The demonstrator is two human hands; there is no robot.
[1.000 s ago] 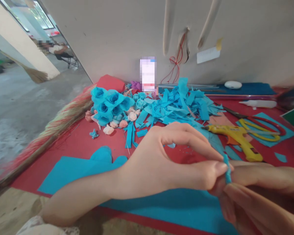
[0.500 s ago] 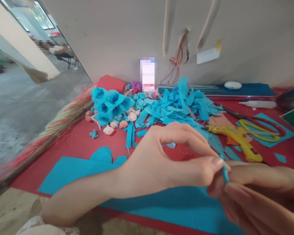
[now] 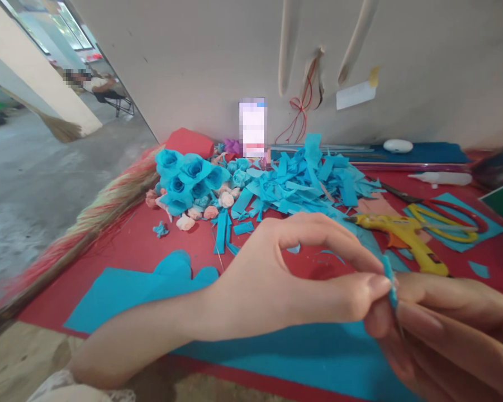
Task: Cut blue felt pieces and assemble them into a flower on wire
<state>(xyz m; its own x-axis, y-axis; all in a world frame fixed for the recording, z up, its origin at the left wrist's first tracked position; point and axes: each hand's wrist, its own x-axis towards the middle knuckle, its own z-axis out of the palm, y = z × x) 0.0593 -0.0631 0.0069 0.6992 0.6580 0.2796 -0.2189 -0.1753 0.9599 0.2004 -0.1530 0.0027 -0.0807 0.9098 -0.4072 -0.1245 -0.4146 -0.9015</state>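
Between my fingertips at the right is a small, narrow piece of blue crepe paper [image 3: 388, 272], with what looks like a thin wire running below it. My left hand [image 3: 272, 279] pinches the paper between thumb and forefinger. From the other side, the closed fingers of my right hand [image 3: 448, 324] grip the same piece, and the two hands touch there. Under my hands lies a large blue paper sheet [image 3: 285, 357]. Beyond them are blue paper flowers [image 3: 193, 170] and a heap of blue paper scraps [image 3: 293, 181].
A yellow glue gun [image 3: 414, 240] and red- and yellow-handled scissors [image 3: 465, 229] lie at the right on the red table [image 3: 126, 240]. A phone [image 3: 254, 125] leans against the wall. Along the left edge rests a broom [image 3: 104, 218]. A person [image 3: 98, 84] sits far back.
Both hands have shifted slightly right with the blue paper piece. More of its upper end now shows above my left thumb, and a thin wire shows below it.
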